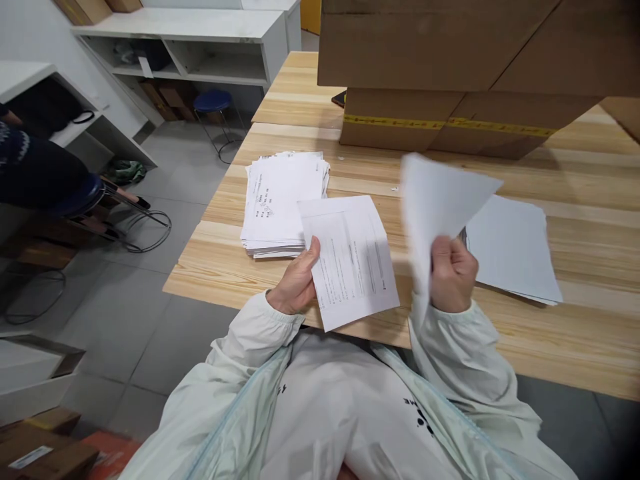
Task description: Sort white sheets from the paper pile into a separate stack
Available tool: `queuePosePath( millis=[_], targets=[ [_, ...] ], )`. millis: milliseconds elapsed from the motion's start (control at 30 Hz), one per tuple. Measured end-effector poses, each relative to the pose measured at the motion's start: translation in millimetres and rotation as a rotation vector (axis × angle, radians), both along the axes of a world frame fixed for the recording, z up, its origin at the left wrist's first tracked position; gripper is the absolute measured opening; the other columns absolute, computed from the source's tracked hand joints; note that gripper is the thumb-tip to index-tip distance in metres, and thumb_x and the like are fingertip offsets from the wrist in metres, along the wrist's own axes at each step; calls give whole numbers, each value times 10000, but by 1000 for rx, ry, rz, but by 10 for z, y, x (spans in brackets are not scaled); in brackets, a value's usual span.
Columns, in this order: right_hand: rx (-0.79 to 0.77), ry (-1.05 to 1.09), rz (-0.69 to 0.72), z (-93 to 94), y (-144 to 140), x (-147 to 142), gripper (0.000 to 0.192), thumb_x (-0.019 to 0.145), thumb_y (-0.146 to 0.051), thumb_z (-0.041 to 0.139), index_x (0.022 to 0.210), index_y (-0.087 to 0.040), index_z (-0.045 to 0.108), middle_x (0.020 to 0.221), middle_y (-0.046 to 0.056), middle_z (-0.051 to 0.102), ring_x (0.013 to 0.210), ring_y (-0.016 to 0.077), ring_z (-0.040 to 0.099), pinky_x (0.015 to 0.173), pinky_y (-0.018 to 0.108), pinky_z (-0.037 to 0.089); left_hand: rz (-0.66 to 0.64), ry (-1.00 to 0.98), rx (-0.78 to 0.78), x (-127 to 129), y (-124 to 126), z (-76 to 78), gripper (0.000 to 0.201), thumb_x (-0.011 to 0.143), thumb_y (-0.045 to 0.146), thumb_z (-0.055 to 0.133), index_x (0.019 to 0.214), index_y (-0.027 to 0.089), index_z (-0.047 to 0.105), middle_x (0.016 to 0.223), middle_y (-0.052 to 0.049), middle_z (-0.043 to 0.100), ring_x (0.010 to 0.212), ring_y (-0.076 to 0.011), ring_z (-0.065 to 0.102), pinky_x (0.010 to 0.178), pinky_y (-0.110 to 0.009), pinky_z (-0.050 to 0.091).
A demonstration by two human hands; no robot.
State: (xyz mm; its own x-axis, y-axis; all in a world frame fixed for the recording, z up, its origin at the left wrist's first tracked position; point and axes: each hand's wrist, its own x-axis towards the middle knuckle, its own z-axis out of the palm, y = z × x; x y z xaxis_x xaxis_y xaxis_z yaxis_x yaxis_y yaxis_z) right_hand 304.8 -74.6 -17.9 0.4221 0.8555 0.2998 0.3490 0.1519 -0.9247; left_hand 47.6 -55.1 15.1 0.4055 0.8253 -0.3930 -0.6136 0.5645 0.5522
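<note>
My left hand (297, 280) grips the left edge of a printed paper sheet (355, 260) held flat over the near edge of the wooden table (575, 333). My right hand (453, 270) is closed on another white sheet (437, 200), lifted and blurred above the table. To the left lies a thick stack of printed papers (280, 200). A thinner pile of blank-side sheets (510, 243) rests to the right of my right hand.
Large cardboard boxes (450, 67) stand at the back of the table. A person's dark sleeve (30, 167) shows at far left, next to stools. White shelving (200, 47) lines the far wall. More cardboard (45, 447) sits on the floor at lower left.
</note>
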Motion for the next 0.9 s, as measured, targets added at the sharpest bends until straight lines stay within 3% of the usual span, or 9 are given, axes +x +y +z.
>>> queuePosePath(
  millis=[133,267,367,467,567,633,767,900],
  targets=[
    [22,-260,-80,104,-91,-408,520,958,-625,512,633,-233,410,557,-48,386,545,117,332,548,301,267,-47,26,37,91,-47,13,491,965,509,604,1260,123,677,1240,-135,747,1280,-269,649,1161,-410,468],
    [29,-340,-77,97,-116,-521,506,976,-570,512,626,-232,376,519,-65,335,511,100,285,525,292,260,-103,99,157,138,-102,60,634,857,644,676,1252,148,680,1188,-129,757,1216,-280,673,1097,-418,506],
    [149,-184,-89,85,-95,-495,421,927,-580,603,730,-216,524,618,-43,477,569,108,418,566,274,372,-114,236,328,130,-114,124,652,818,684,691,1239,185,688,1093,-96,768,1116,-254,696,1001,-387,540],
    [305,96,3,110,-61,-417,456,762,-603,788,976,-227,644,885,24,672,794,160,626,737,320,529,-191,385,597,94,-77,206,649,816,774,600,1064,191,740,925,-64,750,913,-217,693,812,-338,559],
    [299,233,125,119,-60,-331,365,698,-498,873,905,-247,707,915,44,743,833,199,684,753,372,576,-202,532,885,66,-5,262,618,830,779,571,837,181,727,802,-36,698,753,-170,620,678,-296,510],
    [295,249,115,88,-80,-293,295,669,-428,903,833,-253,731,855,29,756,778,205,689,715,385,582,-147,591,1004,65,39,260,544,871,706,595,823,179,720,797,-28,687,741,-157,598,677,-285,493],
    [293,269,75,-17,-121,-278,292,639,-389,920,822,-246,744,802,4,750,736,193,682,703,374,581,-29,641,1068,102,55,168,398,907,564,650,928,176,731,876,-45,715,814,-165,633,737,-280,498],
    [260,276,146,-68,-162,-294,273,669,-370,897,743,-224,679,766,6,726,733,178,671,675,336,557,8,667,1063,158,-3,82,382,913,554,643,919,178,713,878,-49,707,806,-165,629,726,-277,491]
  ],
)
